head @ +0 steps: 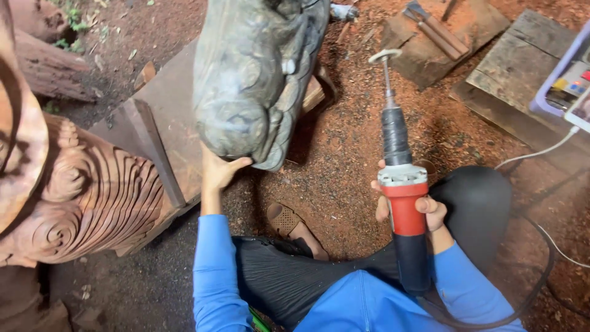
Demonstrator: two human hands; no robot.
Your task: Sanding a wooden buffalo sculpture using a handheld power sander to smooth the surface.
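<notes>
The dark carved sculpture (255, 77) looks heavy and rigid; left hand (219, 172) fingers spread under its lower end. Right hand (409, 206) fingers are wrapped around the red rotary grinder (401, 184), well apart.

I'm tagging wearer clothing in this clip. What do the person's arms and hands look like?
Both arms wear long bright blue sleeves that end at the wrists. The left hand and right hand are bare: no gloves, rings or watch visible.
</notes>
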